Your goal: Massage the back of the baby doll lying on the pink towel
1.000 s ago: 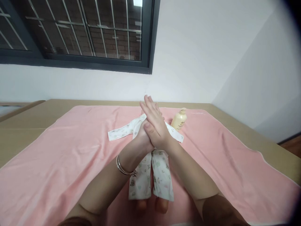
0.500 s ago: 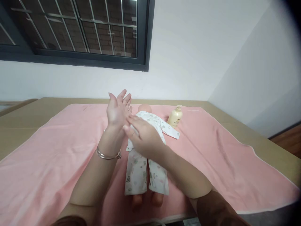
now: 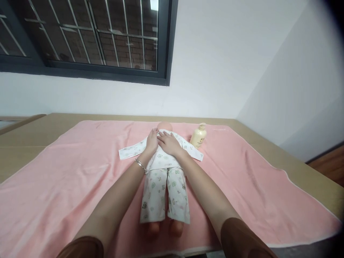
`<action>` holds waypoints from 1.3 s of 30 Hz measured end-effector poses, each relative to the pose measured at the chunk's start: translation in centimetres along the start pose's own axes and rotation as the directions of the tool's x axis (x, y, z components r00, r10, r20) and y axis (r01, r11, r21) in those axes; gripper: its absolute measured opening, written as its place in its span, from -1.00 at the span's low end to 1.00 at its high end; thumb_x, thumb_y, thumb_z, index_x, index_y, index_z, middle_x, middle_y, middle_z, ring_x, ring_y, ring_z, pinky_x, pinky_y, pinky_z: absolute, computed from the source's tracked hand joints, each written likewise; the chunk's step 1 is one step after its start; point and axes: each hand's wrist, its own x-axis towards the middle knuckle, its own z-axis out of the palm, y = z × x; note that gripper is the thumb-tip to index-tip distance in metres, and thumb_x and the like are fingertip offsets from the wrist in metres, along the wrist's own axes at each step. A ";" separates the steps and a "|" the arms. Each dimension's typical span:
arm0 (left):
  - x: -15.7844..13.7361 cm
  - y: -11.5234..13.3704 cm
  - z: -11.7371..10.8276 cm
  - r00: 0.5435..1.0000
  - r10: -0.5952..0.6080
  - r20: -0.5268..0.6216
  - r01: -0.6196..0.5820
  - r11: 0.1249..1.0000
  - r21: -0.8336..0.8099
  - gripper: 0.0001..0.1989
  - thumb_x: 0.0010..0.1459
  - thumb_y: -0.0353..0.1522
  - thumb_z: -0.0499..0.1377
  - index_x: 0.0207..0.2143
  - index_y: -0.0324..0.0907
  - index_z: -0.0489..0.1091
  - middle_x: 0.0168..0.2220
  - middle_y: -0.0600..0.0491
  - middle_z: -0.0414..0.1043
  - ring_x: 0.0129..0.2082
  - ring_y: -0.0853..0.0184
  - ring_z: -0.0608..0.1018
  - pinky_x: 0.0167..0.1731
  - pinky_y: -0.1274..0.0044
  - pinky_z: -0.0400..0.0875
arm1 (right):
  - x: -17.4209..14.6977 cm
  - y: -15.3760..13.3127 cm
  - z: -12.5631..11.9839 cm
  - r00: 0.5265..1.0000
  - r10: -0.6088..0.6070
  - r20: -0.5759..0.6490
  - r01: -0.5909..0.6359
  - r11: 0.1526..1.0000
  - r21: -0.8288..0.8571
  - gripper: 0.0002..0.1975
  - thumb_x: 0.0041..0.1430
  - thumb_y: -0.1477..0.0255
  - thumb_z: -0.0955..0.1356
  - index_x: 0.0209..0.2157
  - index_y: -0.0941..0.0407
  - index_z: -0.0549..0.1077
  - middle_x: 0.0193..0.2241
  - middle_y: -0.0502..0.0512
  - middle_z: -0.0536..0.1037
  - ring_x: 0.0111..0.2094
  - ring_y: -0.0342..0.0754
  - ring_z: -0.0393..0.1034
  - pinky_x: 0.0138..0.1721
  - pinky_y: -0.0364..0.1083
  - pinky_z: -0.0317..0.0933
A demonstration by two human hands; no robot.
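Note:
A baby doll (image 3: 165, 163) in a white patterned top and trousers lies on a pink blanket (image 3: 88, 165), its head away from me and its feet toward me. On the left of the doll's upper body rests my left hand (image 3: 152, 141), turned partly on its edge, fingers extended. My right hand (image 3: 169, 142) lies flat on the chest beside it, fingers stretched out and a little spread. Neither hand grips anything. Both doll sleeves reach out sideways. A silver bracelet (image 3: 140, 166) circles my left wrist.
A pale yellow pump bottle (image 3: 198, 136) stands on the blanket by the doll's right-side sleeve. The blanket covers a wooden table (image 3: 61, 123). Behind it are a white wall (image 3: 204, 71) and a dark-framed barred window (image 3: 107, 36).
Both hands have come down onto the doll's upper body. Before, my left palm was raised and turned up, with my right hand against it. The left sleeve now shows.

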 end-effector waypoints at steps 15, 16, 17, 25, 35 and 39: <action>-0.5 -0.7 -0.1 0.997 0.007 -0.075 -0.006 1.000 0.020 -0.34 0.45 0.00 -0.24 0.07 -0.27 0.45 0.23 -0.28 0.40 0.27 0.12 0.43 0.30 0.36 0.19 | 0.2 0.1 0.1 0.995 0.057 0.078 -0.053 0.997 -0.052 -0.48 0.51 0.25 0.10 0.38 0.06 0.23 0.46 0.13 0.00 0.48 0.23 -0.24 0.41 0.27 -0.27; -0.6 -0.8 -0.1 0.997 0.001 -0.074 0.000 1.000 0.019 -0.33 0.45 0.00 -0.23 0.07 -0.28 0.45 0.22 -0.29 0.41 0.26 0.12 0.43 0.30 0.36 0.19 | 0.4 1.0 0.0 0.995 0.083 0.047 -0.082 0.996 -0.023 -0.46 0.51 0.21 0.09 0.39 0.08 0.22 0.46 0.16 0.00 0.47 0.20 -0.22 0.41 0.25 -0.26; -0.6 -0.8 -0.2 0.997 -0.007 -0.073 0.008 1.000 0.014 -0.33 0.45 0.01 -0.23 0.06 -0.30 0.45 0.22 -0.30 0.41 0.26 0.11 0.44 0.30 0.36 0.19 | 0.5 1.7 0.0 0.991 0.130 0.023 -0.130 0.992 -0.003 -0.43 0.51 0.17 0.08 0.40 0.12 0.19 0.46 0.21 0.01 0.47 0.18 -0.19 0.41 0.23 -0.24; 0.4 -0.8 -0.1 0.982 -0.180 -0.050 0.171 0.975 -0.139 -0.28 0.43 0.06 -0.27 0.04 -0.29 0.44 0.18 -0.28 0.46 0.20 0.11 0.49 0.25 0.34 0.26 | -0.7 -2.0 -0.3 0.953 0.301 0.030 -0.291 0.939 -0.185 -0.44 0.48 0.33 0.12 0.33 0.41 0.23 0.36 0.59 0.14 0.38 0.37 0.03 0.32 0.22 -0.03; -0.7 -0.9 -0.6 0.997 0.075 -0.017 -0.069 0.973 0.218 -0.46 0.43 -0.02 -0.12 -0.15 -0.20 0.50 0.03 -0.21 0.54 0.13 0.08 0.50 0.23 0.33 0.25 | 0.4 2.2 -0.4 0.965 0.260 -0.035 -0.260 0.965 -0.014 -0.46 0.52 0.24 0.09 0.27 0.26 0.35 0.31 0.37 0.31 0.33 0.17 0.17 0.31 0.10 0.00; -0.9 -1.0 -0.6 0.981 0.192 0.028 -0.189 0.921 0.341 -0.51 0.47 -0.13 -0.17 -0.22 -0.19 0.46 -0.08 -0.17 0.56 0.01 0.11 0.55 0.13 0.32 0.34 | -0.2 -0.6 -0.7 0.878 0.478 -0.022 -0.474 0.864 -0.172 -0.47 0.49 0.29 0.10 0.18 0.41 0.38 0.13 0.56 0.45 0.18 0.32 0.33 0.19 0.16 0.13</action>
